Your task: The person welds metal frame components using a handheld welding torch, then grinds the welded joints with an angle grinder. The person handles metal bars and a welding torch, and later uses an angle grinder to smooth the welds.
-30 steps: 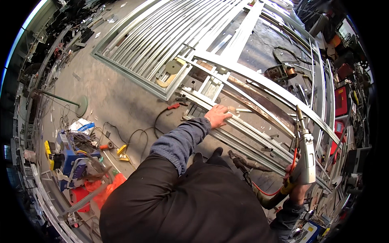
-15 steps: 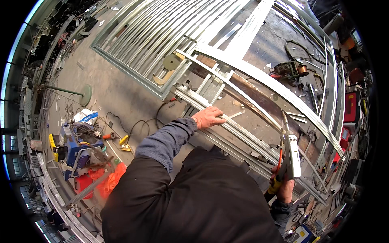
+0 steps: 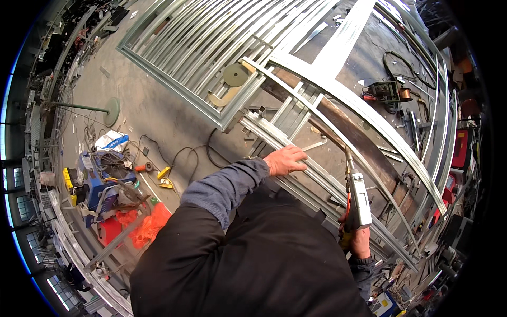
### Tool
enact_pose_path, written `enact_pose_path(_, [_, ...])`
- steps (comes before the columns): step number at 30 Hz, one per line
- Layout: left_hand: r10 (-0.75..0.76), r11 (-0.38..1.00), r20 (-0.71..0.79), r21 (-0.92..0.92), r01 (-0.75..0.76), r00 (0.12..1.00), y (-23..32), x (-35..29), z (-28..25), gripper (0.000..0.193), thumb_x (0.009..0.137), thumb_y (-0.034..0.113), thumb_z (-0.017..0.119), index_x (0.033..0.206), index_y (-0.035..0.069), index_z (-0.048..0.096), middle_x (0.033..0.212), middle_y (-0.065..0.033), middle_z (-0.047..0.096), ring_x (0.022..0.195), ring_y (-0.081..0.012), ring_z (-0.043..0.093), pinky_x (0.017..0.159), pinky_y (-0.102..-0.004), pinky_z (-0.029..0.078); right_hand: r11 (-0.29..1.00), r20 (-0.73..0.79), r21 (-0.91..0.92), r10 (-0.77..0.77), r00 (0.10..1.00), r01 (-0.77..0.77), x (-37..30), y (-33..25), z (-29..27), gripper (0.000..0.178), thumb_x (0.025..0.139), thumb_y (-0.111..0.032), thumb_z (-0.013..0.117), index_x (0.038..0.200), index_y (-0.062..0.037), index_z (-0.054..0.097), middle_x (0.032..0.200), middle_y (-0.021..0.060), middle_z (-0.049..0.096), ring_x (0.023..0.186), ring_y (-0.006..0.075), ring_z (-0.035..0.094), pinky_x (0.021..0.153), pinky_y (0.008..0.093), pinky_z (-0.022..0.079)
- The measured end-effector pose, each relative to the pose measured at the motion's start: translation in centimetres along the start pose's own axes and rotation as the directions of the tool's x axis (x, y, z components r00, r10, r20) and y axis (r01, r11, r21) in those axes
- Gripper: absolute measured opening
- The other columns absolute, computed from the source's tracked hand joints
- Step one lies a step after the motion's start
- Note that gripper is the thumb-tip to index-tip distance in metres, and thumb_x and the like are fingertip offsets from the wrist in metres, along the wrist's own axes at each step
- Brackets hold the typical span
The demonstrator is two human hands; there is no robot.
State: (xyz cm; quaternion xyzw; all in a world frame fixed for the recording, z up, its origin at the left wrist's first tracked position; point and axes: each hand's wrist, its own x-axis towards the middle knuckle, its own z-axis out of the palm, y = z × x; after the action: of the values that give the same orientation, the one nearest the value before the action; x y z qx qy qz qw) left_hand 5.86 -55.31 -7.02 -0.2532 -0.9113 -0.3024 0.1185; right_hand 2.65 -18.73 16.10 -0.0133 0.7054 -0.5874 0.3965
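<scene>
My left hand lies over a bundle of long silver metal rails in front of me, its fingers curled over the far edge. At the right, my right hand is wrapped round the handle of a welding gun with a silver boxy body, a yellow lower part and an orange line along it. Its thin nozzle points away from me. The tip is near the inner curved metal strip; whether they touch, I cannot tell. The palm and some fingers of the right hand are hidden behind the gun.
A barred metal frame stands beyond the rails, with a round disc at its near corner. Left on the floor are a blue machine, cables and orange plastic. A wire-spool machine stands at far right.
The welding gun and my right hand have moved left, bringing the nozzle closer to my left hand. My left hand keeps its place on the rails. The whole view has shifted slightly.
</scene>
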Motion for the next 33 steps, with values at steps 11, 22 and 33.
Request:
enact_pose_path(11, [-0.123,0.990,-0.120,0.046,0.130,0.985,1.3,-1.1,0.5,0.033,0.089,0.013,0.066,0.118,0.024,0.075,0.135,-0.0029,0.066,0.128,-0.0223,0.062,0.121,-0.0476,0.038,0.984,0.072,-0.166,0.082,0.994,-0.069,2.7,-0.5,6.9,0.033,0.108,-0.034,0.057,0.113,-0.0025,0.067,0.090,0.0036,0.069,0.074,0.0116,0.064,0.066,0.0285,0.052])
enact_pose_path(22, [-0.073,0.997,-0.183,-0.041,0.067,0.980,0.0,-1.9,0.8,0.036,0.087,0.025,0.069,0.121,0.017,0.075,0.135,-0.0067,0.067,0.131,-0.0264,0.062,0.114,-0.0483,0.045,0.861,0.355,-0.481,0.017,0.935,0.167,8.9,-3.0,14.8,0.050,0.106,-0.019,0.058,0.153,-0.0006,0.053,0.131,0.0221,0.072,0.121,0.0315,0.071,0.105,0.0382,0.052])
enact_pose_path(33, [-0.055,0.997,-0.220,0.043,0.066,0.974,-0.6,-2.9,2.5,0.042,0.087,0.029,0.069,0.126,0.014,0.073,0.143,-0.0073,0.065,0.134,-0.0263,0.060,0.120,-0.0528,0.040,0.747,0.472,-0.602,0.047,0.880,0.282,12.3,-2.8,19.0,0.057,0.105,-0.023,0.063,0.156,-0.0038,0.050,0.131,0.0316,0.068,0.125,0.0482,0.064,0.105,0.0484,0.052])
